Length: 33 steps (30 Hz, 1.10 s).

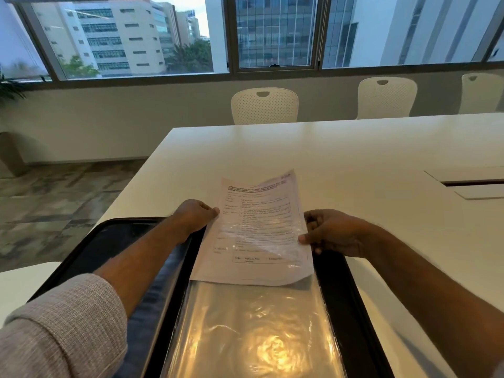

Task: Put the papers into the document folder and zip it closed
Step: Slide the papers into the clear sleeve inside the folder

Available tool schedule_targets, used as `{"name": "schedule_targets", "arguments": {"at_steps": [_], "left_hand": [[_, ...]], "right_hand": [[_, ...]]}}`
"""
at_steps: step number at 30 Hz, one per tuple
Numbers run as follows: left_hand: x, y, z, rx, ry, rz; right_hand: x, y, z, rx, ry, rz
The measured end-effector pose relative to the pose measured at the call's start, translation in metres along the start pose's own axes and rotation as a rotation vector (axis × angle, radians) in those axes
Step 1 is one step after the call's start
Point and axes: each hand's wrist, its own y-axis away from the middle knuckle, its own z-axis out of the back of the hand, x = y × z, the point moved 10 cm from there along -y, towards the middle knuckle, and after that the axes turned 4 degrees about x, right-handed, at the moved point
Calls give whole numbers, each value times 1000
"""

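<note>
Papers | half inside folder sleeve | left hand, right hand pinching edges

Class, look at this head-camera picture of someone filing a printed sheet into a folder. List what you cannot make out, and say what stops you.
- Printed text on the paper: too small and blurred, with glare from the plastic sleeve.
- Folder zip: not visible; the near end is cut off by the bottom edge.
- Left hand fingertips: hidden under the sheet's edge.
- Right hand lower fingers: hidden behind the sheet.
- Number of sheets: cannot tell.
</note>
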Motion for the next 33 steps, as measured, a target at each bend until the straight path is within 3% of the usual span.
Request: {"name": "schedule_targets", "arguments": {"at_steps": [4,9,14,19,22,25,29,33], "left_hand": [[-1,1,-2,-23,61,-27],[1,8,16,-246,-253,-49],[13,2,5,-41,-196,5],[11,-5,0,125,-189,-1],[-5,-10,7,-10,-416,-67],[-53,-9,4,-201,-640,-285],[-105,-17,-45,-20,-637,-523],[-130,-35,-89,166,-584,-515]], "right_hand": [[-3,0,9,-96,-72,-8],[-5,-2,16,-251,-52,-31],[0,-7,18,-351,10,-11],[-3,-10,19,-352,11,-32],[-2,-11,18,-353,-9,-11],[0,-10,19,-413,-45,33],[0,-7,26,-539,-122,76],[6,-6,28,-598,-92,163]]}}
